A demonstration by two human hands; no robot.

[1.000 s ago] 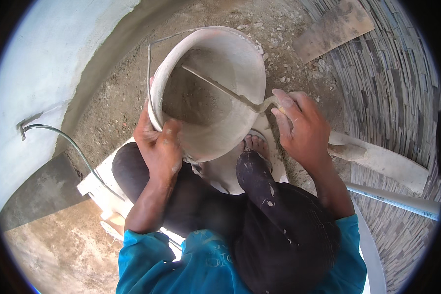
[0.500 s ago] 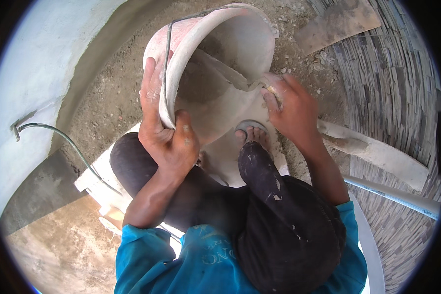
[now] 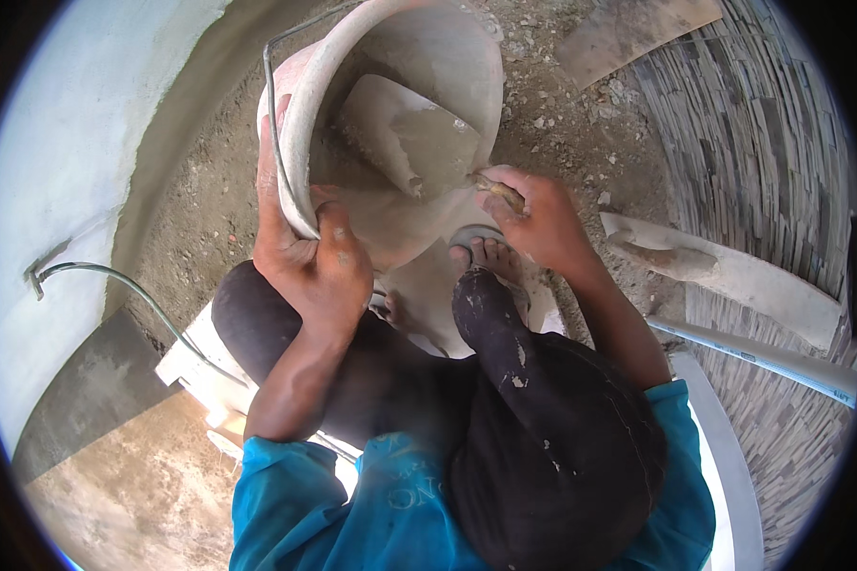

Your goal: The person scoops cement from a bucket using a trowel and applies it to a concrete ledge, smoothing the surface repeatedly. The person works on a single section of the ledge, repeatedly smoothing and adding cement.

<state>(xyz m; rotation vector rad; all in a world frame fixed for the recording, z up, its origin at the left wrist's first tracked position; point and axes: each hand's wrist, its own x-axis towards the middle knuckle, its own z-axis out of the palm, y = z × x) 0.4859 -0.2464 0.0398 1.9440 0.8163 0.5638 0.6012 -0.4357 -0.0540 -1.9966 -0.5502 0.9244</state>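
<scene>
**Tilted bucket, wet mortar on the move**

The left hand is clamping the rim of the mortar-caked pinkish plastic bucket, which is tipping toward the knees. The right hand is closing around the handle of a grey steel trowel whose blade is lying inside the bucket. The slick rim may be slipping from that one-handed grip, likely dumping grey mortar onto the bare foot just below.
</scene>
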